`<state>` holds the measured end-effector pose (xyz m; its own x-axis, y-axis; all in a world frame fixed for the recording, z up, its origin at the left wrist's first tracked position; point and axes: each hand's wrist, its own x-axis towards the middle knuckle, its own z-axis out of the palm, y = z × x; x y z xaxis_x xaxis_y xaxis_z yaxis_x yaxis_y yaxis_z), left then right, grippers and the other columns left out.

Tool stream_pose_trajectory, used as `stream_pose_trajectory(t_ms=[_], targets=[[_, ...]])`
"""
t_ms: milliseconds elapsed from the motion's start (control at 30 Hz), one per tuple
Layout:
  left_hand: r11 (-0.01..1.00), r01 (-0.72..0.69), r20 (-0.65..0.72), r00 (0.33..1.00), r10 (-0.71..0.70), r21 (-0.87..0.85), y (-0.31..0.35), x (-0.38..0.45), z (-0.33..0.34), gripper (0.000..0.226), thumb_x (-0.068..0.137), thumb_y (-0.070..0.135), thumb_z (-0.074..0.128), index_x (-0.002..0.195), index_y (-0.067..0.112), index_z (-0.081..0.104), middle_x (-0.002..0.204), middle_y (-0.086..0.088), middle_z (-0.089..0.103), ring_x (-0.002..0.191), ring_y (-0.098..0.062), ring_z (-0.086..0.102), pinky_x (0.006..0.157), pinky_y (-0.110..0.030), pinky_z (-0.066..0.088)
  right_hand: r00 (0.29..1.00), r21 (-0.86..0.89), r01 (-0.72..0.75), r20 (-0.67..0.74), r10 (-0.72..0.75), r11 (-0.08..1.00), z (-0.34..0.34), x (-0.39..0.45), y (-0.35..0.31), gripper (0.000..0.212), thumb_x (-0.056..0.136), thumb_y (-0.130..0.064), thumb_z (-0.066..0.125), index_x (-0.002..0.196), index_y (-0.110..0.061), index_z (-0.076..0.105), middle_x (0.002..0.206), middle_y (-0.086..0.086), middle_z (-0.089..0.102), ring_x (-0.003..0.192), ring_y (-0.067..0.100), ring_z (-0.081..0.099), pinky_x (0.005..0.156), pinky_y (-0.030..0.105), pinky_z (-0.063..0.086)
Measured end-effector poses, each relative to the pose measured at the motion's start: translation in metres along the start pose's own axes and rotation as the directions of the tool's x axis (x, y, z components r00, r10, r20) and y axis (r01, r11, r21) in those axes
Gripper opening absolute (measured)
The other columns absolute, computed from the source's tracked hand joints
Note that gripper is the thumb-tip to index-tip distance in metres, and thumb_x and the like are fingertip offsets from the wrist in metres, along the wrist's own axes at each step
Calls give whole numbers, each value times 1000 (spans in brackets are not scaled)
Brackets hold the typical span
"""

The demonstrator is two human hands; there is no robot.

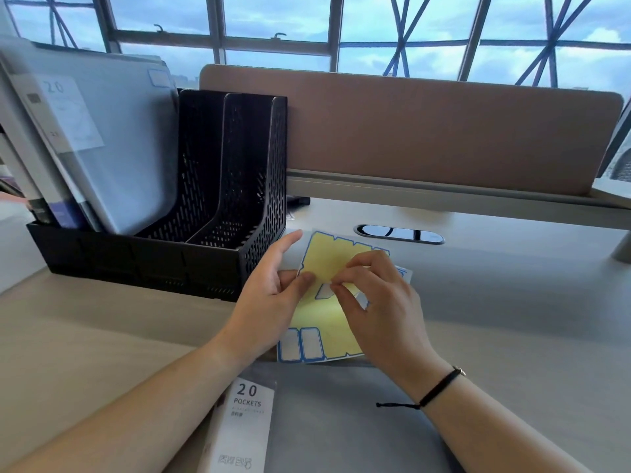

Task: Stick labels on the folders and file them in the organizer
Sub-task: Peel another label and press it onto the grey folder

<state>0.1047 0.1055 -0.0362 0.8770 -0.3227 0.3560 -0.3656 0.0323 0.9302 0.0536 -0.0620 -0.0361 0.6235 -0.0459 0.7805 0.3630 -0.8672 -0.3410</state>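
At the centre of the frame a yellow backing sheet of blue-bordered white labels [324, 322] lies on the pale grey bench [495, 319], its upper part curled up off the surface; two unused labels show at its lower left corner. Both hands meet over it: the left hand [269, 295] pinches the sheet's raised left edge between thumb and fingers, and the right hand [372, 302], with a thin black cord bracelet [437, 387] at its wrist, has thumb and forefinger closed together on a small white label [325, 290] at the sheet's middle. Just below the sheet, at the lower centre of the frame, a translucent grey plastic folder [341, 421] lies flat, with a white paper insert reading "20 POCKETS" [244, 425]. At the left, a black perforated plastic file organizer [232, 186] stands on the bench; its left compartments hold upright grey folders [112, 148], one bearing a blue-bordered label near its top corner, while the two right compartments hold nothing visible. Behind runs a brown desk partition [426, 131], with windows [307, 29] above.
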Motion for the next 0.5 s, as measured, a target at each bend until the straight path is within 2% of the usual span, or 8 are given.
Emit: stream_pose_trajectory(t_ms=[100, 167, 267, 333, 433, 500], targets=[[999, 28, -81, 996, -30, -25, 0, 2, -1, 54, 87, 34, 65, 134, 52, 46, 95, -42, 60, 80, -43, 61, 87, -72, 46, 1000, 64, 12, -13, -11, 998, 1, 0, -2, 7, 83, -19, 77, 87, -23, 73, 100, -8, 59, 81, 10, 60, 62, 31, 51], [999, 41, -150, 988, -45, -29, -2, 3, -3, 50, 86, 32, 63, 131, 49, 49, 93, -32, 69, 90, -53, 65, 84, -71, 49, 1000, 139, -9, -14, 11, 990, 0, -1, -4, 9, 82, -17, 78, 86, -23, 72, 101, -9, 57, 87, 6, 60, 70, 22, 48], [999, 50, -245, 968, -48, 3, -2, 3, -7, 43, 90, 25, 60, 122, 52, 50, 89, -19, 75, 91, -47, 67, 80, -65, 54, 993, 225, -116, 4, 119, 967, -3, 1, -7, 12, 82, -16, 79, 85, -25, 70, 105, -12, 55, 101, -1, 56, 79, 6, 39], [998, 64, -287, 957, -55, 23, -2, 3, -8, 43, 94, 20, 60, 121, 52, 48, 88, -19, 74, 89, -43, 68, 80, -63, 55, 971, 336, -239, 64, 231, 911, -4, 4, -7, 21, 81, -15, 79, 86, -32, 68, 112, -14, 54, 108, 1, 55, 85, 8, 38], [997, 69, -309, 949, -58, 26, 0, 4, -7, 48, 97, 13, 60, 128, 47, 44, 86, -14, 76, 88, -39, 70, 84, -59, 55, 933, 458, -360, 170, 317, 813, -6, 6, -3, 49, 81, -11, 79, 105, -49, 60, 128, -16, 50, 117, 3, 54, 97, 21, 42], [998, 61, -292, 955, -55, 12, 5, 3, -6, 51, 98, 12, 60, 128, 48, 42, 87, -13, 76, 90, -42, 69, 85, -60, 55, 929, 463, -368, 229, 292, 806, -6, 6, 0, 71, 83, -8, 76, 126, -57, 48, 145, -16, 39, 127, 3, 48, 98, 16, 41]])
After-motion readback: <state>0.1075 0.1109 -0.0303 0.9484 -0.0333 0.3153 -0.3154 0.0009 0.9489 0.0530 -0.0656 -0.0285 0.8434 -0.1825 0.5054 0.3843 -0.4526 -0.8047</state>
